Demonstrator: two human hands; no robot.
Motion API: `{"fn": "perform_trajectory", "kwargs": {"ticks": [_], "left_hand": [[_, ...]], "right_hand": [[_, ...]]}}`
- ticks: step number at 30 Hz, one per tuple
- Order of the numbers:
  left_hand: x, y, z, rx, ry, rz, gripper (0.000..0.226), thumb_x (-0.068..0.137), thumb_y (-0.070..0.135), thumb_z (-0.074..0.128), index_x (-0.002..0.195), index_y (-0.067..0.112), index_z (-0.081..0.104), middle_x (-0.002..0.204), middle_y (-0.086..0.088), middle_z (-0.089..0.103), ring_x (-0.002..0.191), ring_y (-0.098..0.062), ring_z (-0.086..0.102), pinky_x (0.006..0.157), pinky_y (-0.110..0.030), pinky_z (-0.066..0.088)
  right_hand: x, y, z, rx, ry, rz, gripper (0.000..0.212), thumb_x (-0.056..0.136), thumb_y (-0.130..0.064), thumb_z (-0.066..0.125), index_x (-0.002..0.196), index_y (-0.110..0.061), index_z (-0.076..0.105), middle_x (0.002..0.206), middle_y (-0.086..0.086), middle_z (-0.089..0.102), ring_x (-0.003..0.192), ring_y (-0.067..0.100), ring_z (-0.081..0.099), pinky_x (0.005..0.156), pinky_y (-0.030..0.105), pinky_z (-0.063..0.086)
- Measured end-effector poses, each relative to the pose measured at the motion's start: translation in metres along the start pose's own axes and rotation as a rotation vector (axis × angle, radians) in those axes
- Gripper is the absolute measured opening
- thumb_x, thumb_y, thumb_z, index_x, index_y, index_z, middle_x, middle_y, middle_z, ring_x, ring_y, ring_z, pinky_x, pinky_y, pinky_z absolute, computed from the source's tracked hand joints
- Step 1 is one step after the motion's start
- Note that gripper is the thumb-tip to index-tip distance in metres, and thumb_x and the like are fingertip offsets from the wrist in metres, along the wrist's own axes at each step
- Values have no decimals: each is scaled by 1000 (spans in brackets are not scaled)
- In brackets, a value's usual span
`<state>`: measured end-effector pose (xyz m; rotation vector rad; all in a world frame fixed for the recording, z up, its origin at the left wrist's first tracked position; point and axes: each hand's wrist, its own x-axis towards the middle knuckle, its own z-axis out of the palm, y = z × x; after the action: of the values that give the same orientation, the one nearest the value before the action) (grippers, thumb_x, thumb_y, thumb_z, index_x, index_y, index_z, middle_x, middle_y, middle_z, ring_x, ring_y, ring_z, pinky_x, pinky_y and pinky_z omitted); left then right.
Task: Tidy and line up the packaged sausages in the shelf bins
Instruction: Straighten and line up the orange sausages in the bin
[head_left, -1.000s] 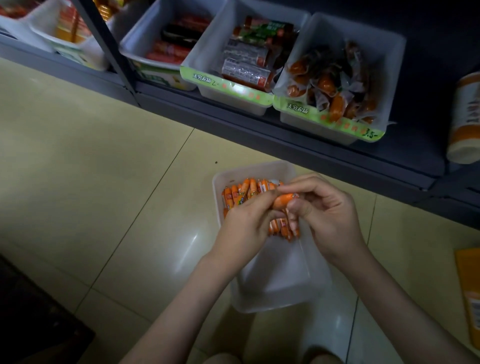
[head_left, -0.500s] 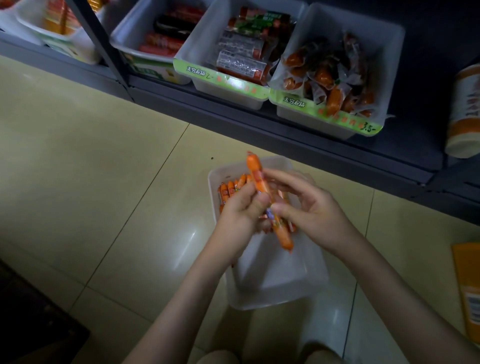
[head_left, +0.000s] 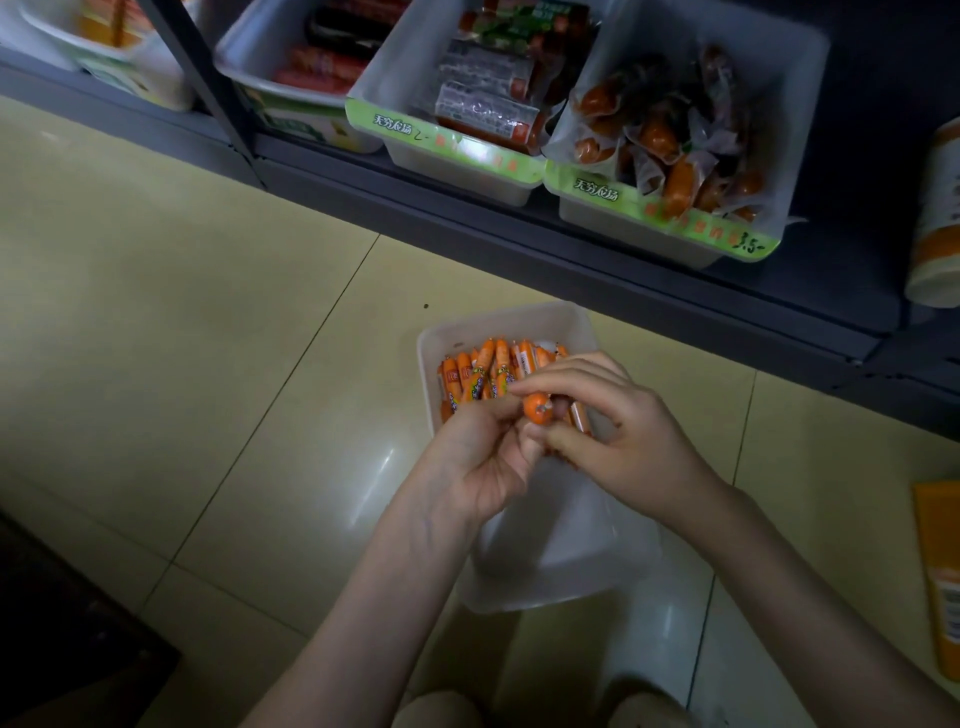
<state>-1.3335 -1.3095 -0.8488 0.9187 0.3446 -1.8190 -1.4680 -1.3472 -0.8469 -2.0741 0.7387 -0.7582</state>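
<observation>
Pinching a single small orange sausage stick (head_left: 536, 407) between them, the left hand (head_left: 480, 462) and the right hand (head_left: 631, 447) hold it end-on to the camera, clipped tip upward, just above the white plastic bin (head_left: 561, 566) that sits on the tiled floor (head_left: 208, 312) below the shelf (head_left: 571, 260). The fingers (head_left: 571, 381) of both hands are curled narrowly round the stick, thumb against forefinger, probably so it can be turned to match its neighbours before it is laid down. A row of orange sticks (head_left: 483, 376) lies side by side at the far end of the bin while the near half is bare, which suggests filling from the back forward. Having the bin on the floor likely gives both hands room to work from above. On the shelf, a green-labelled bin (head_left: 467, 171) holds flat wrapped packs stacked fairly neatly, and the bin to its right (head_left: 800, 104) holds vacuum-packed sausages (head_left: 660, 135) in a loose jumble, seemingly not yet lined up.
</observation>
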Motion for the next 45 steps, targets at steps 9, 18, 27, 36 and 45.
{"fn": "perform_trajectory", "kwargs": {"ticks": [9,18,27,36,45], "left_hand": [[3,-13,-16,750,213,295,31,100,27,45,128,19,53,121,-8,62,95,-17,65,70,-25,54],[-6,-3,-37,892,132,570,5,91,7,59,87,9,61,77,-13,66,68,-20,67,66,-30,57],[28,-21,-112,2290,224,719,35,87,13,55,121,20,60,129,-6,58,129,-27,45,112,-40,21],[30,-25,-129,2420,308,614,76,93,25,51,151,26,2,157,-8,-15,136,-21,-28,105,-51,-18],[34,-30,-119,2214,357,750,63,93,12,46,150,19,22,159,-6,4,146,-23,-6,109,-45,-16]], "right_hand": [[2,7,-1,-82,59,88,35,81,-33,66,106,-9,69,95,-12,52,88,2,53,79,11,41],[-12,33,14,-56,-207,277,40,75,-17,79,110,-15,59,88,-9,52,82,5,49,72,9,37],[-74,103,59,-356,-988,501,26,91,-14,58,117,-13,62,115,10,62,110,26,55,91,32,42],[-60,105,59,-609,-299,434,31,94,-11,49,124,-6,51,121,15,53,112,33,50,91,38,39],[-31,126,66,-569,-236,689,33,94,-13,49,122,-2,39,113,22,57,96,39,59,68,37,42]]}}
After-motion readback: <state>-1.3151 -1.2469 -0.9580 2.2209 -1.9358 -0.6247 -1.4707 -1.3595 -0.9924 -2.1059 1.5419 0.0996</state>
